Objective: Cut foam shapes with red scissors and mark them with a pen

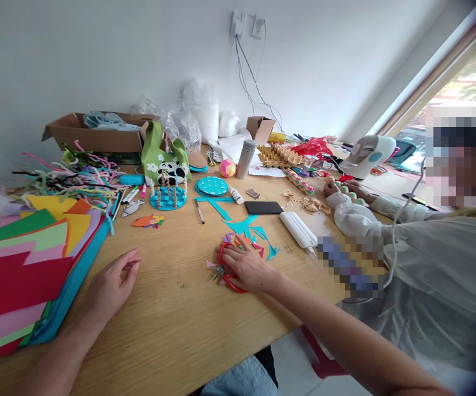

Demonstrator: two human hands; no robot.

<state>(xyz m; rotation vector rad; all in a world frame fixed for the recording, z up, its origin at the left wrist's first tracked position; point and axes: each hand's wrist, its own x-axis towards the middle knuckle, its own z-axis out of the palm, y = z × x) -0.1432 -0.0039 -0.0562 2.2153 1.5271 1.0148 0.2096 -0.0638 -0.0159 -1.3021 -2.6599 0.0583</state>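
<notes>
My right hand (248, 267) rests low over the table with red-handled scissors (226, 283) held in it, the blades pointing left. Its fingers reach onto small scraps of coloured paper (258, 248), purple, orange and red. Just beyond lie turquoise offcuts (244, 224). My left hand (114, 283) hovers beside the stack of coloured sheets (23, 275), fingers loosely curled together with nothing visible in them. Ahead of it are an orange paper cutout (147, 221) and a grey fish-shaped piece (132, 208).
Behind stand a turquoise base with twisted posts (168, 199), turquoise discs (212, 186), a green panda bag (165, 157), a grey bottle (246, 159) and a pen (199, 211). A black slab (263, 208) and white power strip (298, 230) lie right, near another person's sleeve (355, 217).
</notes>
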